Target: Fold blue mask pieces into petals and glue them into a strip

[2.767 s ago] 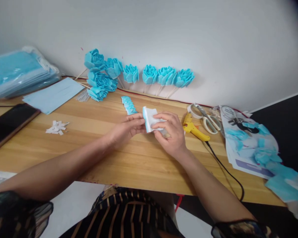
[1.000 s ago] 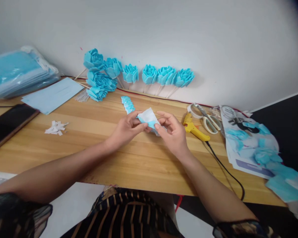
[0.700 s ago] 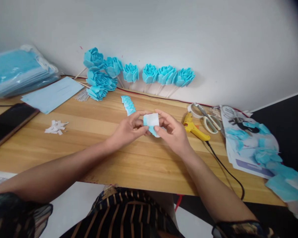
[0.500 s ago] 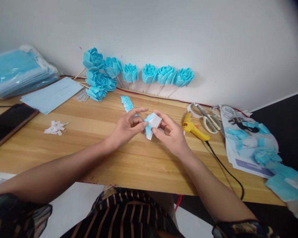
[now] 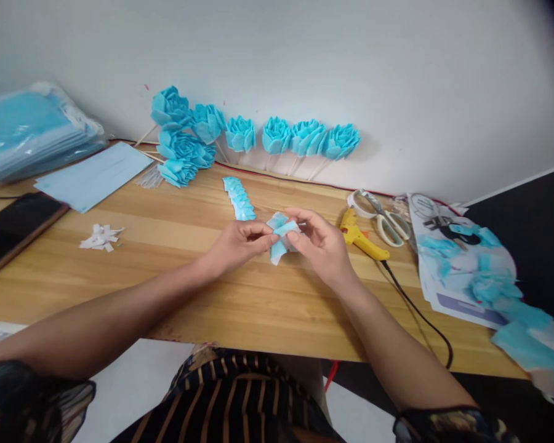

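Fabric piece of thin, creased, pale blue and white material (image 5: 278,251), in the head view, is held up between two bare hands over the middle of a smooth, wood-grained desk (image 5: 277,314). The left hand (image 5: 235,246) pinches its left edge between thumb and forefinger. The right hand (image 5: 321,246) presses its thumb on the near face, fingers curled behind; some of those fingertips are hidden. A blue band lies folded across the piece, and a pointed flap hangs below it.

A fold seems to be in hand. To do it well, one pinch should anchor the layers while the other lays the crease, pressing evenly and lightly, since such limp, papery stuff probably slips and wrinkles easily.

Just beyond the left hand, a row of overlapping, small folded blue pieces (image 5: 239,198) slants across the wood. Farther back, rose-like blue flowers with layered, ruffled petals (image 5: 307,138) sit on thin pale sticks, several leaning on a plain white wall (image 5: 277,55). To the right are a glossy yellow glue gun (image 5: 369,246) and metal scissors with white loop handles (image 5: 382,215); to the left, a small heap of white strips (image 5: 100,237).
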